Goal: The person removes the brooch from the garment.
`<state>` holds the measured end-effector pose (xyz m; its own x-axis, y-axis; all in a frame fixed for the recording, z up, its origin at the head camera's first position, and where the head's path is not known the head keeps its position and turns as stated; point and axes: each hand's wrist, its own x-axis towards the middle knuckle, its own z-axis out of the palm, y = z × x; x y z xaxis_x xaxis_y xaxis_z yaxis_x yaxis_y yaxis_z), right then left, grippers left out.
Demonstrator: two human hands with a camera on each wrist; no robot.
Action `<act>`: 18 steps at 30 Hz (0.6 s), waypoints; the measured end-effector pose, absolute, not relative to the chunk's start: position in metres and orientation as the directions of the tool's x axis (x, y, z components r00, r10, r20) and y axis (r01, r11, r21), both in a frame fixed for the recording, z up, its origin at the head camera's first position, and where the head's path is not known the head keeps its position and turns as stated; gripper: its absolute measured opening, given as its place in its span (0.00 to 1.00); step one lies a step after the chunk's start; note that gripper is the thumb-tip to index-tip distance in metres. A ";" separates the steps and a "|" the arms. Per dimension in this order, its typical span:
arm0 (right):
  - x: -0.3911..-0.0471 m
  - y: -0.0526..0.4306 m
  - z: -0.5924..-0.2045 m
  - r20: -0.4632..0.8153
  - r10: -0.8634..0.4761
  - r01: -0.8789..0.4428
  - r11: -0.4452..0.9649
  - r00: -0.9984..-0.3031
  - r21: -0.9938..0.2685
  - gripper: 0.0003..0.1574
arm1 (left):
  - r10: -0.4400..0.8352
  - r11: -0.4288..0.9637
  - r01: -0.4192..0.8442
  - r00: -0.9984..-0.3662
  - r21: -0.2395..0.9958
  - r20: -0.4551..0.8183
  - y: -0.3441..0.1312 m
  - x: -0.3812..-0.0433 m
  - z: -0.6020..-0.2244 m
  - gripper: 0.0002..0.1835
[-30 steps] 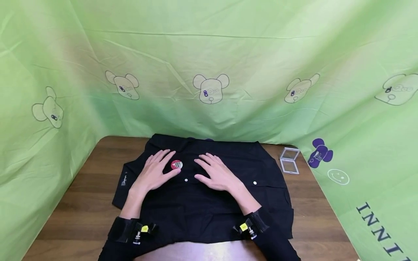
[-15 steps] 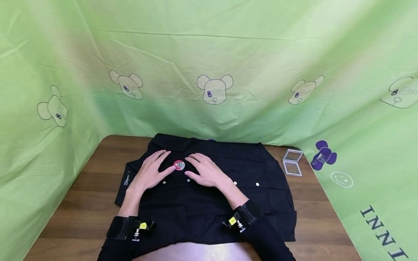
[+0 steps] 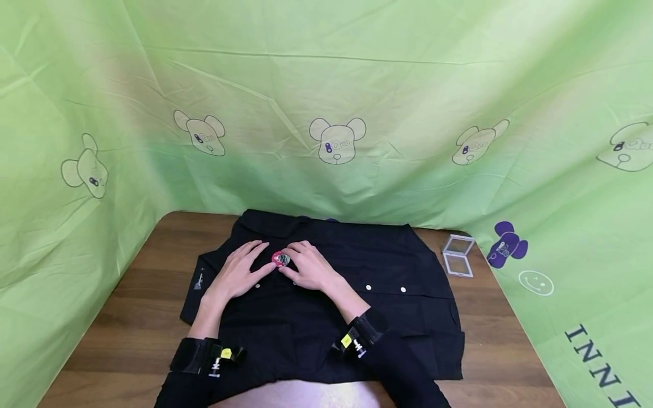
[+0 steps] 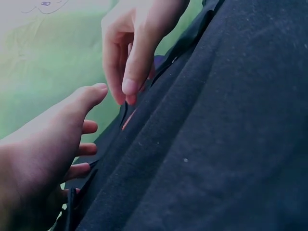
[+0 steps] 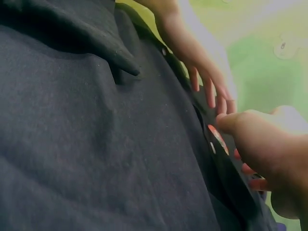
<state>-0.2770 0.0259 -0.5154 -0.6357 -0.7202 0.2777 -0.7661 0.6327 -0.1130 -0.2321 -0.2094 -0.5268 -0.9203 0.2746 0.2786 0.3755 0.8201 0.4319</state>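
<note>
1 red badge (image 3: 280,259): on the black garment (image 3: 326,334), left of its middle and nearer the back edge of the tabletop (image 3: 127,306); round, with its printed face up, red toward the left, dark and pale print toward the right.
Garment's lie: spread flat, long axis running left to right along the tabletop's back edge; white buttons (image 3: 403,289) make a row the same way.
Left hand (image 3: 238,273): fingers loosely spread and holding nothing, thumb tip just beside the badge's left side.
Right hand (image 3: 312,269): thumb and forefinger bent toward each other with a narrow gap, partly over the badge's right side; whether they have hold of it, I cannot tell.
Clear case (image 3: 458,255): at the tabletop's back right corner, opened out as 2 joined square frames; brown wood shows through the front 1.
Between views: only the head view shows the badge's full print and the case; both wrist views show the badge as a thin red sliver near the right thumb, and the right wrist view adds a pale button just beside it.
</note>
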 end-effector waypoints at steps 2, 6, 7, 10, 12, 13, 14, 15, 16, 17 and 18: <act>-0.277 0.023 -0.516 0.276 -0.716 -0.761 0.639 -0.641 -0.111 0.29 | 0.273 0.822 0.373 -0.922 0.431 0.275 -0.209 -0.232 -0.528 0.40; -0.278 0.019 -0.519 0.278 -0.709 -0.755 0.646 -0.648 -0.110 0.27 | 0.275 0.824 0.371 -0.923 0.429 0.271 -0.209 -0.233 -0.530 0.39; -0.278 0.018 -0.520 0.281 -0.708 -0.755 0.647 -0.648 -0.108 0.27 | 0.276 0.824 0.372 -0.922 0.428 0.271 -0.209 -0.233 -0.530 0.39; -0.278 0.015 -0.522 0.291 -0.705 -0.754 0.650 -0.647 -0.101 0.26 | 0.280 0.823 0.374 -0.922 0.428 0.267 -0.208 -0.232 -0.529 0.39; -0.278 0.014 -0.523 0.298 -0.701 -0.752 0.652 -0.647 -0.099 0.25 | 0.282 0.824 0.374 -0.922 0.426 0.265 -0.207 -0.233 -0.529 0.39; -0.278 0.013 -0.523 0.299 -0.699 -0.750 0.654 -0.649 -0.101 0.25 | 0.283 0.822 0.375 -0.922 0.428 0.263 -0.207 -0.232 -0.528 0.39; -0.278 0.013 -0.523 0.300 -0.696 -0.748 0.656 -0.652 -0.104 0.24 | 0.285 0.822 0.376 -0.922 0.429 0.262 -0.206 -0.233 -0.528 0.39; -0.278 0.012 -0.524 0.303 -0.694 -0.746 0.657 -0.653 -0.105 0.24 | 0.287 0.820 0.378 -0.921 0.429 0.263 -0.206 -0.233 -0.528 0.38; -0.278 0.012 -0.524 0.306 -0.691 -0.745 0.659 -0.655 -0.107 0.24 | 0.288 0.818 0.380 -0.921 0.431 0.264 -0.206 -0.233 -0.528 0.38; -0.278 0.012 -0.524 0.307 -0.688 -0.742 0.662 -0.658 -0.108 0.24 | 0.290 0.817 0.382 -0.920 0.433 0.264 -0.205 -0.233 -0.528 0.38; -0.277 0.011 -0.524 0.310 -0.685 -0.740 0.664 -0.659 -0.108 0.24 | 0.292 0.814 0.384 -0.919 0.435 0.266 -0.205 -0.233 -0.528 0.38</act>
